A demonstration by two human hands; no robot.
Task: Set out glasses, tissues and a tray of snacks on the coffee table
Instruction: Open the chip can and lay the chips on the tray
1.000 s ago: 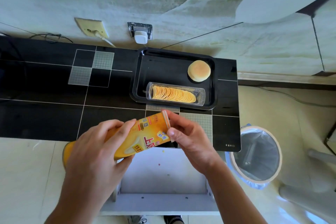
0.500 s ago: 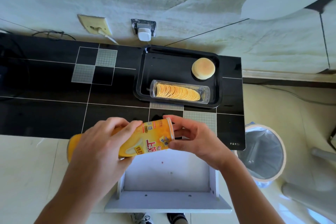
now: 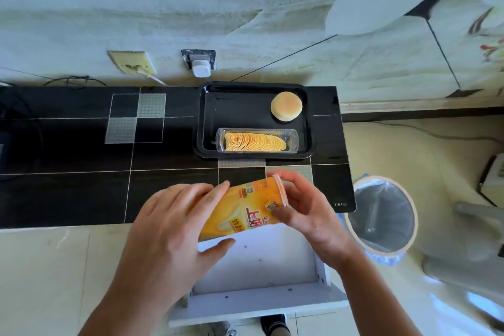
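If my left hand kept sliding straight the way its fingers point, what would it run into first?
Most likely your right hand, which grips the open end of the yellow chip can that your left hand holds. Its fingers point right and slightly away, along the can. Depth is hard to judge here.

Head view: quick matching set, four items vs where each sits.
Items:
1. round bun
2. clear chip sleeve
3. yellow canister
4. bin

Places:
A. on the floor, right of the counter
B. tray, far right corner
C. held by left hand and right hand
D. tray, near edge

Pairs: 1-B, 2-D, 3-C, 4-A
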